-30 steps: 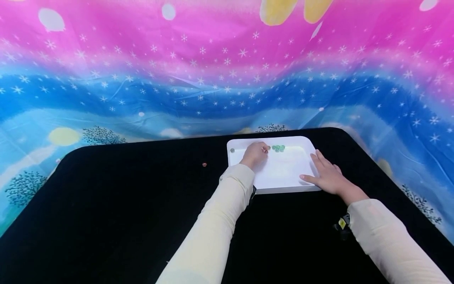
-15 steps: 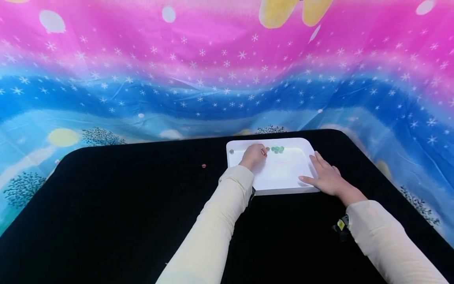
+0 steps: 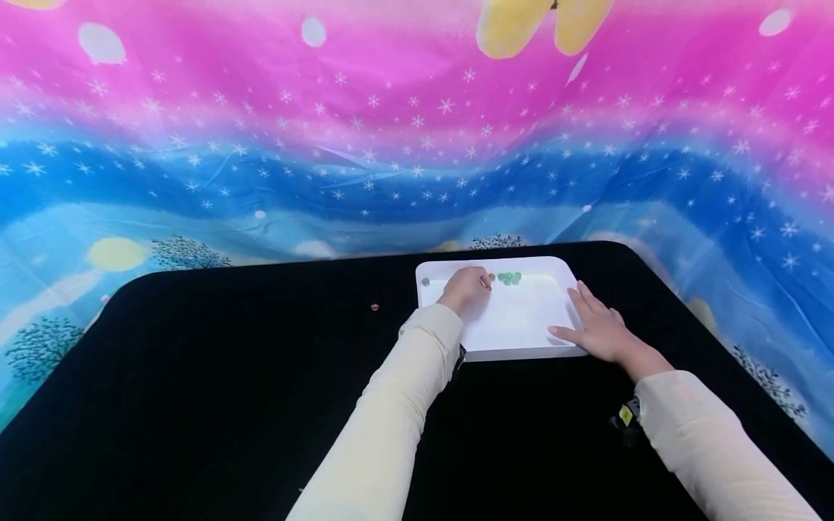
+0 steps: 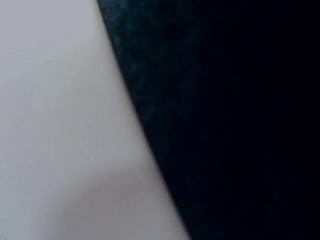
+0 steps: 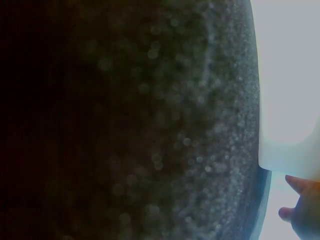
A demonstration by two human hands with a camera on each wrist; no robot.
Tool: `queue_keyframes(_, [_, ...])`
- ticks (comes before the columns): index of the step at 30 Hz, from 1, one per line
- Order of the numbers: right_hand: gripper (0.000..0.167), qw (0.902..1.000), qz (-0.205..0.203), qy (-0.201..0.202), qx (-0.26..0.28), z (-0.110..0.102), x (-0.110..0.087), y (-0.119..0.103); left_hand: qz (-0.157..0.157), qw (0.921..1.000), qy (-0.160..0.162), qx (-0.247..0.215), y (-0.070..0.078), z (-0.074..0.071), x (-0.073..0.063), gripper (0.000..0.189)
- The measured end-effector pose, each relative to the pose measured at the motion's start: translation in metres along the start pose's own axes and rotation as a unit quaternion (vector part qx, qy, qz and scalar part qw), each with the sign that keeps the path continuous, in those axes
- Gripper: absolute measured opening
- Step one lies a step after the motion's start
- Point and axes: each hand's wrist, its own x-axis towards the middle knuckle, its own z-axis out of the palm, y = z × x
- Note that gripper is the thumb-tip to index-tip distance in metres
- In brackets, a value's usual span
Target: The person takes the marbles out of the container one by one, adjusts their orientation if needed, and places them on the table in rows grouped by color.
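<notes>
Backdrop cloth (image 3: 417,101): pink over blue, white snowflake print, hung behind a black-covered table (image 3: 228,398). Hours below counted from the middle of the tray, head view, unless marked otherwise.

Tray (image 3: 521,318), one: white, shallow, round-cornered, at one o'clock on the table.

Green pieces (image 3: 510,278), several: small, clustered on the tray floor just past twelve.

Brownish piece (image 3: 491,277), one: between that cluster and the left fingertips; contact with either not possible to tell.

Greyish piece (image 3: 426,281), one: in the far corner, towards ten.

Loose red piece (image 3: 374,307), one: outside the tray, on the table, at nine.

Left hand (image 3: 465,288): over the tray at ten, fingers curled, apparently pinching a small reddish piece (image 3: 485,285), mostly hidden.

Right hand (image 3: 599,329): at three, fingers straight and spread against the tray's side, gripping nothing.

Step in hand, by judgement: setting small pieces out along the tray's far side, right hand steadying. Next move, by judgement: calls for easing the left fingertips apart low over the tray floor, without nudging the cluster.
</notes>
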Motion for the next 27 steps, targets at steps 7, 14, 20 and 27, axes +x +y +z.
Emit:
queue_keyframes(7, [0.094,1.0000,-0.001,0.000,-0.008,0.000,0.001,0.001,0.023,0.9997,-0.001,-0.012,0.000,-0.004,-0.003,0.006])
queue_keyframes(14, [0.094,1.0000,-0.001,-0.002,-0.006,0.000,0.000,0.001,0.044,0.9984,-0.001,-0.034,0.004,-0.010,-0.011,0.009])
queue_keyframes(20, [0.094,1.0000,-0.005,-0.003,-0.001,-0.001,0.000,0.002,0.059,0.9967,0.010,-0.055,0.008,-0.020,-0.022,0.010])
queue_keyframes(27, [0.094,1.0000,-0.008,-0.003,0.002,0.000,-0.001,0.001,0.067,0.9946,0.005,-0.079,0.008,-0.027,-0.033,0.008])
